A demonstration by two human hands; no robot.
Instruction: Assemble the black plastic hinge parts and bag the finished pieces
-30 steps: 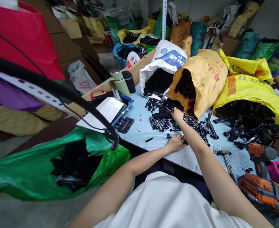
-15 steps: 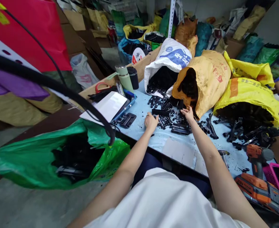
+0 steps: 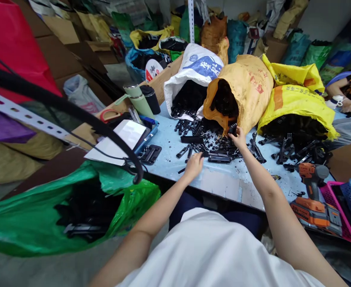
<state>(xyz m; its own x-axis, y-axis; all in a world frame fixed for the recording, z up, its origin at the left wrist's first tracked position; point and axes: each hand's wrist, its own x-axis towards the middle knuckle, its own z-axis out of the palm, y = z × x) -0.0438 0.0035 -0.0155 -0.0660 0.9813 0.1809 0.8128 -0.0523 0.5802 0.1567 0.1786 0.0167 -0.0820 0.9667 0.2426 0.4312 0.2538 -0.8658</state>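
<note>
My left hand is low over the front of the blue worktop, fingers closed at the left end of a flat black plastic part; whether something small is pinched there is hidden. Just beyond it lies a black rectangular block. My right hand pinches a dark plastic part at the lower lip of the orange sack. Between the hands spreads a heap of small black parts and screws. Black pieces fill the mouth of the white sack.
A yellow sack spills black parts at right, near an orange cordless drill and a pink basket. On the left are a green bag, a paper sheet and a green tumbler. Another person's hand shows far right.
My view has turned to the right. My left hand has drawn back from beside the black block toward the front edge. The right hand's dark part has shifted against the orange sack's lip.
</note>
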